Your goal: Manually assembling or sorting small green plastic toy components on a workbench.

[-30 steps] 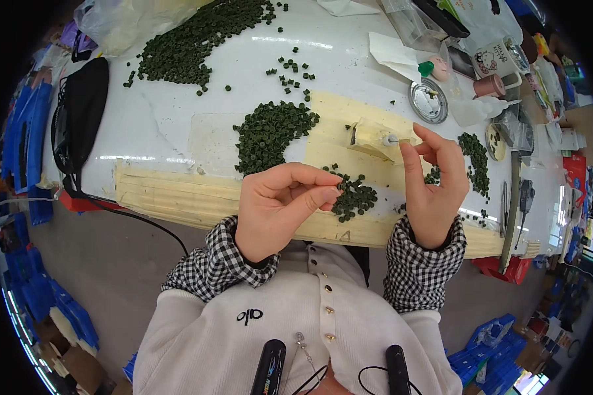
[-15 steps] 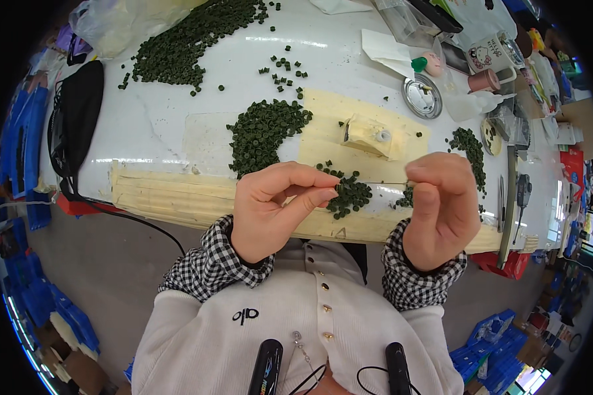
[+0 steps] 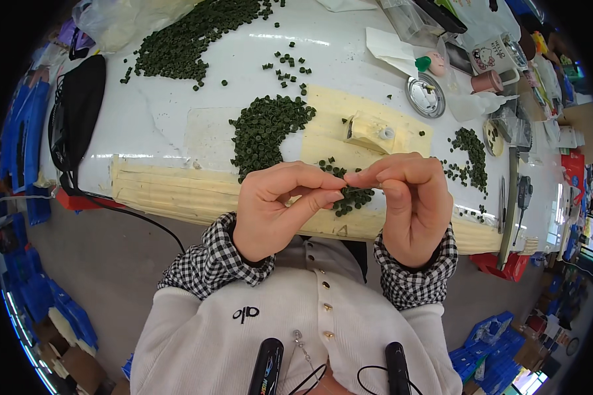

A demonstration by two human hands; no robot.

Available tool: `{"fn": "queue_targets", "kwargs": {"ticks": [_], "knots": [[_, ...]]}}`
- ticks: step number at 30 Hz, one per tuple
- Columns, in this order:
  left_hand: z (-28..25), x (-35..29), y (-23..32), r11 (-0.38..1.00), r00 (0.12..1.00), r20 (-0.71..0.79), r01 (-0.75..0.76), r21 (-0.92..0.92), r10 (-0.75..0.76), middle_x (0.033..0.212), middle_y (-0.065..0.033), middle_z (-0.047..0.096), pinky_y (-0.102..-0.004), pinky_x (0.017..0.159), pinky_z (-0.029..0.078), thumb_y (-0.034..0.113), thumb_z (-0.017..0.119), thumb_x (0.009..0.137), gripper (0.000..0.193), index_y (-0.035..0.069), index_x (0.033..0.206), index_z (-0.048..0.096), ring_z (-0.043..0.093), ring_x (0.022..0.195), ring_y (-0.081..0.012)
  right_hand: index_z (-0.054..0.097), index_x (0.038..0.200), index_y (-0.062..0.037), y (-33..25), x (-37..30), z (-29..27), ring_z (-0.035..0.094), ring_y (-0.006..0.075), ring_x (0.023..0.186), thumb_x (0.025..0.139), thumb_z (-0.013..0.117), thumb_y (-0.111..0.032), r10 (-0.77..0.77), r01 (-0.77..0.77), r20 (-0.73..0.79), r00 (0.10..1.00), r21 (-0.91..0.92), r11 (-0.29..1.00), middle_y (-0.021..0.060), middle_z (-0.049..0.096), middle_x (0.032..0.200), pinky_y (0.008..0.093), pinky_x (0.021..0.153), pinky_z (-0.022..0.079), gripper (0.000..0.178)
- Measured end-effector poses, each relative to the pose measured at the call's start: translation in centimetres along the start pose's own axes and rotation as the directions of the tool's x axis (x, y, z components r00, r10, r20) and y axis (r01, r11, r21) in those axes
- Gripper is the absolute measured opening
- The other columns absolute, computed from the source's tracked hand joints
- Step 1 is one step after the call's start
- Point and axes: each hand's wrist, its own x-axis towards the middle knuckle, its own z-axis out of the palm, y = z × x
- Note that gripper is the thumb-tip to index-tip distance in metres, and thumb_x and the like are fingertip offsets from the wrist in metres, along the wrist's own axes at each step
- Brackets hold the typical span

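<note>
My left hand [image 3: 270, 207] is closed in a pinch, thumb and forefinger around a small dark green part that barely shows between the tips. My right hand [image 3: 415, 207] is also pinched, its fingertips meeting those of the left; whatever it grips is too small or hidden to make out. Just beyond and below the fingertips lies a small pile of dark green ring-like parts [image 3: 354, 203], partly covered by my hands. A larger heap of the same parts [image 3: 263, 135] sits to the left of it on the table.
A yellow taped block with a pale peg [image 3: 369, 131] stands beyond my hands. At far left are a big heap of green parts [image 3: 178, 49] and a black cloth [image 3: 82, 108]. To the right lie another green pile [image 3: 471, 158], a round metal lid [image 3: 425, 97] and tweezers [image 3: 502, 204].
My right hand has moved left and down onto the left hand's fingertips, uncovering more of the right-hand green pile. The left hand has stayed nearly still, keeping its pinch.
</note>
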Motion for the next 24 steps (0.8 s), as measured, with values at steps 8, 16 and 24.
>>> {"fn": "queue_targets", "kwargs": {"ticks": [8,16,24], "knots": [[0.0,0.0,-0.1,1.0,1.0,-0.01,0.0,0.0,0.0,0.092,-0.0111,0.066,-0.0246,0.074,0.052,-0.006,0.064,0.084,0.016,-0.003,0.099,0.067,0.064,0.082,-0.0134,0.046,0.096,0.0022,0.3,0.0,0.1,0.067,0.0213,0.08,0.1,0.043,-0.013,-0.033,0.033,0.0,0.999,-0.028,0.999,0.0161,0.061,0.09,0.0304,0.074,0.055,0.016],[0.0,-0.1,-0.1,1.0,1.0,-0.017,-0.014,-0.012,0.014,0.093,-0.0104,0.065,-0.0243,0.073,0.052,-0.007,0.062,0.085,0.016,-0.003,0.1,0.067,0.064,0.081,-0.0134,0.059,0.085,0.0019,2.8,1.3,-1.2,0.061,0.0176,0.073,0.09,0.061,-0.006,-0.099,-0.102,-0.472,0.876,-0.382,0.918,0.0093,0.061,0.078,0.0275,0.066,0.048,0.009],[0.0,-0.1,-0.3,0.998,0.998,-0.068,0.001,-0.064,-0.005,0.093,-0.0107,0.065,-0.0241,0.073,0.053,-0.006,0.062,0.085,0.015,-0.005,0.1,0.065,0.064,0.082,-0.0135,0.06,0.084,0.0004,3.8,2.0,-1.4,0.056,0.0247,0.07,0.084,0.066,-0.004,-0.232,-0.023,-0.306,0.923,-0.647,0.762,0.0095,0.06,0.077,0.0325,0.063,0.045,0.007]]}}
